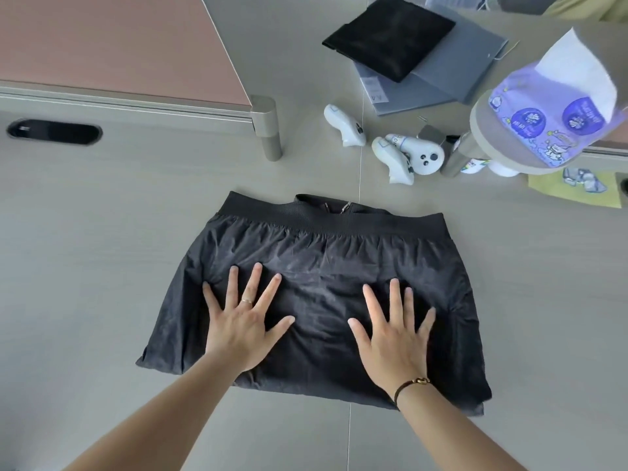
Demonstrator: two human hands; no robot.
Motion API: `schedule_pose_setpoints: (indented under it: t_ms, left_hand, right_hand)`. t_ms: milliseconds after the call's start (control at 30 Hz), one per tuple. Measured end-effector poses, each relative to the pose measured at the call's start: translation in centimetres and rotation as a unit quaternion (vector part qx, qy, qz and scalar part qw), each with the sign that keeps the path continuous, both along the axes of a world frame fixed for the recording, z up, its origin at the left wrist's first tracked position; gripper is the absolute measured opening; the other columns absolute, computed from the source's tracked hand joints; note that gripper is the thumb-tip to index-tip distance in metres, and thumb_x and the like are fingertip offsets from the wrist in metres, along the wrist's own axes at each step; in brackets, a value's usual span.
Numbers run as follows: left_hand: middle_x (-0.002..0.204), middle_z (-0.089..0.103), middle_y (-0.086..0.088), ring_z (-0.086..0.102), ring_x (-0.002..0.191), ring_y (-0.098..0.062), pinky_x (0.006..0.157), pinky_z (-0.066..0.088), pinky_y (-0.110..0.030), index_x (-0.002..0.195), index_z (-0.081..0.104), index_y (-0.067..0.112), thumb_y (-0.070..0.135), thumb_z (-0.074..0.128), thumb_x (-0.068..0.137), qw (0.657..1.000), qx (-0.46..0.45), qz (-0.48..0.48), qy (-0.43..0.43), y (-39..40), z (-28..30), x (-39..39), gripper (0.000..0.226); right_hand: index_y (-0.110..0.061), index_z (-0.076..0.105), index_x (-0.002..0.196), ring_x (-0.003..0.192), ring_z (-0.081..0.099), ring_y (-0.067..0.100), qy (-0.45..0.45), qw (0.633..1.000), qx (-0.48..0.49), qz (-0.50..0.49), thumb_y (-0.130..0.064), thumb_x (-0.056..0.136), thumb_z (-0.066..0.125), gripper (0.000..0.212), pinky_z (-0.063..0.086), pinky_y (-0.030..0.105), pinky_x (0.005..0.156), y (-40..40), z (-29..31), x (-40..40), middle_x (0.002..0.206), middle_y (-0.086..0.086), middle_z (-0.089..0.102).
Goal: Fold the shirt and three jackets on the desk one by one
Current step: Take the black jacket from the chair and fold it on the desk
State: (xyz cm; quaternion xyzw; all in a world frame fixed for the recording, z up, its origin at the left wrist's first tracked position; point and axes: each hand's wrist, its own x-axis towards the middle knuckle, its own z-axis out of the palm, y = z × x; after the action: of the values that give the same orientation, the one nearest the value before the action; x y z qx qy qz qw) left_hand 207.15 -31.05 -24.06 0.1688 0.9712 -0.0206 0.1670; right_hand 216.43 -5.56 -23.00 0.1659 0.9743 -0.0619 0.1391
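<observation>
A black jacket [326,253] lies folded into a rough rectangle on the grey desk [102,266], its ribbed hem and zip at the far edge. My left hand [243,321] presses flat on its left half, fingers spread and straight. My right hand [394,334] presses flat on its right half in the same way. At the far side a folded black garment [389,37] rests on top of a folded grey garment [452,76].
A raised shelf with a pinkish top [119,45] stands at the back left on a metal leg [270,130]. Several white hand controllers [397,151] lie behind the jacket. A purple printed package [550,110] sits on a stand at right, a yellow-green item [574,188] below it.
</observation>
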Motion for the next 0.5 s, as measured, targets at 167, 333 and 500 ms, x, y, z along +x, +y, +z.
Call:
schedule_pose_setpoints:
  t_ms: [167, 333, 500]
  left_hand:
    - [0.169, 0.008, -0.002, 0.009, 0.156, -0.032, 0.115, 0.014, -0.074, 0.156, 0.032, 0.036, 0.061, 0.033, 0.098, 0.997, 0.067, -0.044, -0.005, 1.3, -0.1, 4.7, 0.063]
    - [0.167, 0.023, 0.0, 0.018, 0.153, -0.04, 0.116, 0.011, -0.072, 0.155, 0.034, 0.039, 0.078, 0.042, 0.086, 0.996, 0.054, -0.067, 0.006, -1.4, -0.6, 6.2, 0.08]
    - [0.167, 0.021, -0.001, 0.014, 0.153, -0.042, 0.119, 0.013, -0.067, 0.156, 0.032, 0.039, 0.087, 0.039, 0.08, 0.999, 0.027, -0.042, 0.009, -4.5, -0.1, 4.7, 0.09]
  right_hand:
    - [-0.038, 0.03, 0.155, 0.153, 0.022, 0.03, 0.036, 0.995, -0.068, 0.071, -0.053, 0.1, 0.036, 0.058, 0.015, 0.064, 0.119, -8.4, -0.2, 1.1, 0.167, 0.007, 0.018]
    - [-0.038, 0.026, 0.157, 0.154, 0.017, 0.024, 0.022, 0.997, -0.037, 0.071, -0.063, 0.096, 0.037, 0.066, 0.011, 0.057, 0.123, -4.7, -0.6, 3.4, 0.167, -0.002, 0.018]
    - [-0.032, 0.035, 0.156, 0.151, 0.025, 0.031, -0.03, 0.998, 0.045, 0.016, -0.068, 0.094, 0.031, 0.072, 0.015, 0.061, 0.12, 3.0, 0.0, 6.7, 0.165, 0.0, 0.025]
